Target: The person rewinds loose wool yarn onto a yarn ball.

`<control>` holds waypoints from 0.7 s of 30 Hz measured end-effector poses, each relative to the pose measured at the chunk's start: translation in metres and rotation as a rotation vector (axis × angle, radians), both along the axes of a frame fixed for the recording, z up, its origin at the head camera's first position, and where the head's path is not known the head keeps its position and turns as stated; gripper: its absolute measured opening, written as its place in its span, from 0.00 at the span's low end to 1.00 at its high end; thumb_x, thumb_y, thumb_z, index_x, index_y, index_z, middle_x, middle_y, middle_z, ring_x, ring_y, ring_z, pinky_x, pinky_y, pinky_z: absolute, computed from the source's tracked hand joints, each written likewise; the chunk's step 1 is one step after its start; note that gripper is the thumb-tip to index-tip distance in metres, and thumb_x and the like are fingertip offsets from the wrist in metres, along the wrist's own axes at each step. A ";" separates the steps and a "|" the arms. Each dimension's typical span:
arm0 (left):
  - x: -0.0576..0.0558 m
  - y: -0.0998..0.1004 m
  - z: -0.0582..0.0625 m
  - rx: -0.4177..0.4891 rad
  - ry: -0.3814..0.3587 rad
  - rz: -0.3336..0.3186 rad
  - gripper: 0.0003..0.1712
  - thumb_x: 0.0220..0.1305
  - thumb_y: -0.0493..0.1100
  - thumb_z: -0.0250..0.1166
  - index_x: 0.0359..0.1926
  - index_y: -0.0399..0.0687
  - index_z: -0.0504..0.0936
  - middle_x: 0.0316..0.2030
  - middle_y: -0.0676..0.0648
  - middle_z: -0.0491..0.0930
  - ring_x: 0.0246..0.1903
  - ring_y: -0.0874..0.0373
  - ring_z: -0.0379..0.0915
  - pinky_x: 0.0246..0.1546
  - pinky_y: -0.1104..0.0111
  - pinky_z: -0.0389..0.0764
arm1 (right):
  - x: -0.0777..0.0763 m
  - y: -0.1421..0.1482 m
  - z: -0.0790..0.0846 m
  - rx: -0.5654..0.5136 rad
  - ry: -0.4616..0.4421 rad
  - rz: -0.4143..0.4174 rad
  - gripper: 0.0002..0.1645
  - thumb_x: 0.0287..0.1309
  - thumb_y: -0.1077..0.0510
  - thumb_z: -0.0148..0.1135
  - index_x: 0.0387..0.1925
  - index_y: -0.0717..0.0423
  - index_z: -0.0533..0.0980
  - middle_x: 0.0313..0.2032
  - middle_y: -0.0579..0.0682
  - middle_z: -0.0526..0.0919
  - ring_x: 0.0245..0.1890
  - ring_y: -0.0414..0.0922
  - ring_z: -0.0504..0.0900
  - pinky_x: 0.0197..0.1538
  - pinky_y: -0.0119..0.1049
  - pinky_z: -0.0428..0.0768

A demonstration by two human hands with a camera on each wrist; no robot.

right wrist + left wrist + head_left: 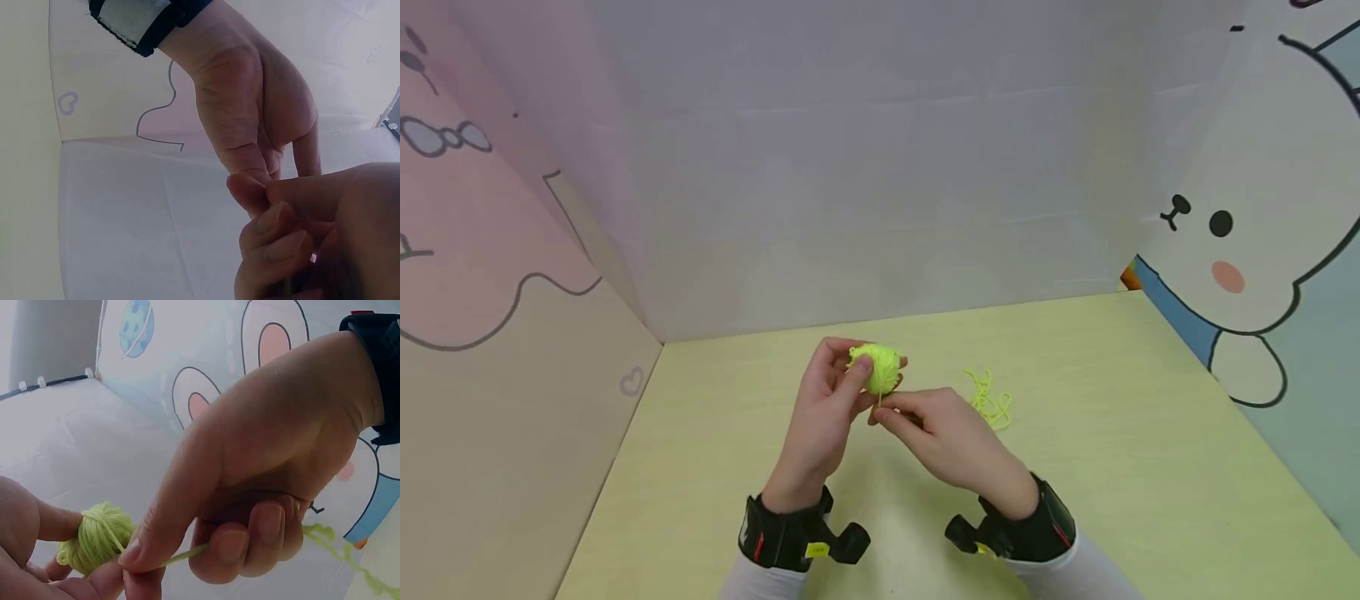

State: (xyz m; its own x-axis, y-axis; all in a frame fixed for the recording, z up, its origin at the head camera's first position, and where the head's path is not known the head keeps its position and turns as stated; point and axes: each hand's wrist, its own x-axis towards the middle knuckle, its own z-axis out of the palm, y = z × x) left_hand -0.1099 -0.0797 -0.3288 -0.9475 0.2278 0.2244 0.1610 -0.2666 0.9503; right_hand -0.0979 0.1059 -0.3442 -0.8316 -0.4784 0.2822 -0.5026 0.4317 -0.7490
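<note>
Left grip (823,408) grasping the yarn ball (883,368), held above the desk (700,500); judged light, soft and compressible, best cradled at its sides. Right grip (953,437) pinching the strand (184,555), apparently limp, best held close to the ball.

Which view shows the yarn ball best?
The left wrist view: the yarn ball appears largest, its wound strands distinct, though partly covered. The head view shows it smaller, in the left hand; the right wrist view doesn't show it.
</note>
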 end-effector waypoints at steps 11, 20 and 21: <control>-0.003 -0.015 -0.001 -0.256 0.042 -0.091 0.14 0.81 0.35 0.59 0.61 0.31 0.74 0.43 0.42 0.81 0.42 0.52 0.79 0.46 0.66 0.83 | -0.010 0.012 -0.004 0.005 -0.120 -0.025 0.10 0.77 0.55 0.63 0.41 0.48 0.88 0.17 0.36 0.66 0.17 0.34 0.59 0.26 0.31 0.61; -0.003 -0.022 0.002 -0.475 0.056 -0.142 0.13 0.80 0.38 0.64 0.60 0.50 0.81 0.47 0.43 0.83 0.41 0.45 0.83 0.43 0.56 0.90 | -0.014 0.023 0.000 0.044 -0.145 -0.019 0.10 0.78 0.53 0.62 0.40 0.50 0.85 0.21 0.39 0.70 0.19 0.36 0.63 0.28 0.33 0.64; -0.003 -0.022 0.002 -0.489 0.049 -0.151 0.14 0.79 0.38 0.64 0.61 0.50 0.81 0.48 0.43 0.82 0.42 0.46 0.83 0.43 0.55 0.90 | -0.014 0.024 0.000 0.042 -0.153 -0.016 0.10 0.79 0.54 0.61 0.41 0.51 0.85 0.23 0.39 0.72 0.20 0.37 0.64 0.28 0.33 0.66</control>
State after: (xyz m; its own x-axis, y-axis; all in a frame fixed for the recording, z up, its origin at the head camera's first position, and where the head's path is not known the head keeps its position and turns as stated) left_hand -0.1125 -0.1017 -0.3264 -0.8869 0.4508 0.1012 0.2029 0.1831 0.9619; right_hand -0.1120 0.1298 -0.3437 -0.8708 -0.4737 0.1315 -0.3766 0.4709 -0.7977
